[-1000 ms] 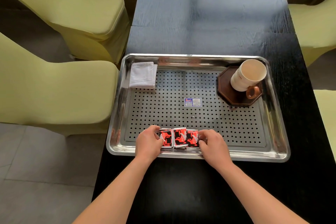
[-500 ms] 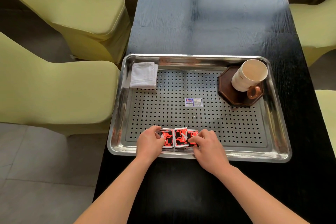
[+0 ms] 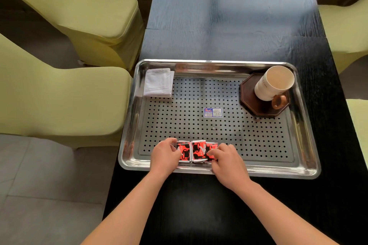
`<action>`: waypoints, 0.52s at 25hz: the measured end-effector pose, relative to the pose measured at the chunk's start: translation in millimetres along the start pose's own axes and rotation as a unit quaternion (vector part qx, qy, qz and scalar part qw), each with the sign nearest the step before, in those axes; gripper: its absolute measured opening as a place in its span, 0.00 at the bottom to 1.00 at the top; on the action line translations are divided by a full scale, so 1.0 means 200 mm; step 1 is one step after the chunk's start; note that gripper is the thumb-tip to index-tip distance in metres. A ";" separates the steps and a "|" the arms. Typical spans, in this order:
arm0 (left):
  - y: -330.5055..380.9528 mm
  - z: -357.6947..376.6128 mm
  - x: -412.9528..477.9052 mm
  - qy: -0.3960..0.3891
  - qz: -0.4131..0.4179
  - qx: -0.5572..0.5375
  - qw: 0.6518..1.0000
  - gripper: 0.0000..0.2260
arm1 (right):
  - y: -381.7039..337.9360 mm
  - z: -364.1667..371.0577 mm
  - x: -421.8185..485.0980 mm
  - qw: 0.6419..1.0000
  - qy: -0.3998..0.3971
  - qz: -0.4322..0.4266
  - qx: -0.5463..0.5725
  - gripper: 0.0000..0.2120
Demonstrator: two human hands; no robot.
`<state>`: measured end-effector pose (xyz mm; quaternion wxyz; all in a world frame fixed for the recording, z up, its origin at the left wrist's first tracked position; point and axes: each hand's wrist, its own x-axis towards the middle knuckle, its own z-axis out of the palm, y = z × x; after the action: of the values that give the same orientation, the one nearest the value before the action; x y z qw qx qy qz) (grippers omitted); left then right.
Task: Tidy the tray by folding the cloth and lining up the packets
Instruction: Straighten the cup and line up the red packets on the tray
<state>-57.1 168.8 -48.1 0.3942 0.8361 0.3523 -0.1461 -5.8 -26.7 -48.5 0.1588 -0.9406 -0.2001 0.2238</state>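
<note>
Steel perforated tray (image 3: 282, 174) sits on a black wood-grain counter (image 3: 229, 16), with yellow-green covered chairs (image 3: 59, 95) to the left and right.

Writing:
- A blue-and-white sticker (image 3: 213, 112) lies flat at the tray's middle. It carries a barcode, but the print is too small to read.
- The cream mug (image 3: 273, 83) has brown lettering on its side that seems to read "cafe". It has a brown handle, which faces near.
- The mug stands on a dark octagonal wooden coaster (image 3: 251, 97) in the far right corner of the tray.
- Three packets (image 3: 196, 151) are red with a black cup motif and a white swoosh. Any text on them is not legible.

Task things:
- The packets lie side by side in a row at the near edge of the tray floor, left of centre, with edges touching or slightly overlapping.
- The white cloth (image 3: 158, 83) is folded into a small rectangle in the far left corner.

Hands:
- Both forearms reach in from the near side, bare, with palms down.
- The left hand (image 3: 164, 157) is at the left end of the row. Its fingers are curled and its grip is closed on the outer edge of the left packet.
- The right hand (image 3: 227, 162) covers part of the right packet. Its fingertips are bent onto the face and its thumb is at the near edge, so the grip is pinched on that packet.
</note>
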 end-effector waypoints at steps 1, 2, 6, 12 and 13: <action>0.00 0.00 0.00 0.001 0.001 0.000 1.000 0.20 | 0.00 0.00 0.00 1.000 -0.004 -0.010 -0.003 0.15; 0.00 0.00 0.00 0.003 0.001 0.000 1.000 0.20 | -0.01 0.01 -0.01 1.000 -0.007 -0.012 -0.003 0.15; 0.01 0.00 0.00 0.005 0.005 0.004 1.000 0.20 | 0.00 -0.01 -0.01 1.000 0.016 0.014 0.018 0.15; 0.00 0.00 -0.01 0.004 0.000 -0.002 1.000 0.20 | 0.04 -0.05 0.01 0.994 0.018 0.084 0.063 0.15; 0.00 0.01 0.00 0.006 0.000 -0.003 1.000 0.20 | 0.04 -0.05 0.01 0.994 0.013 0.082 0.066 0.15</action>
<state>-57.7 167.4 -48.4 0.3948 0.8360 0.3545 -0.1403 3.4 -34.3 -44.3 0.2045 -0.9439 -0.1054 0.2370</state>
